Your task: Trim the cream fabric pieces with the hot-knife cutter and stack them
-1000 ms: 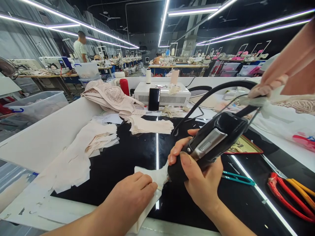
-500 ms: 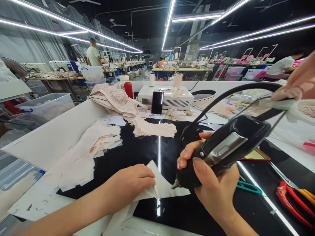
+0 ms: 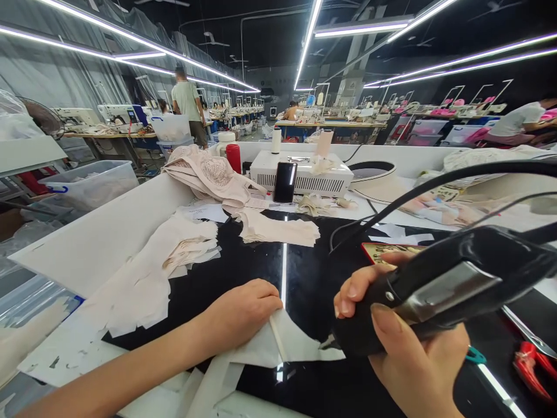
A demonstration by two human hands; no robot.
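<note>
My left hand (image 3: 248,310) is closed and rests on a white fabric piece (image 3: 300,339) at the lower middle of the view, its fingers curled. A thin pale strip (image 3: 277,338) runs out from under its fingertips across the fabric. My right hand (image 3: 404,342) is wrapped round a black handheld tool (image 3: 452,284) with a silver plate and a cable. The tool's small metal tip touches or hovers just over the fabric's right end; which, I cannot tell. Stacked cream fabric pieces (image 3: 187,244) lie to the left, and another stack (image 3: 278,227) lies beyond my hands.
Red-handled scissors (image 3: 533,368) and a teal tool (image 3: 475,355) lie at the right. A phone (image 3: 285,182) leans on a white vented box (image 3: 324,177). A red-rimmed tray (image 3: 368,251) is partly behind my right hand. A person (image 3: 187,101) stands at the back left.
My right hand and the tool have moved right and slightly down in view. A hand that was near the cable at upper right is gone. The standing person has changed pose.
</note>
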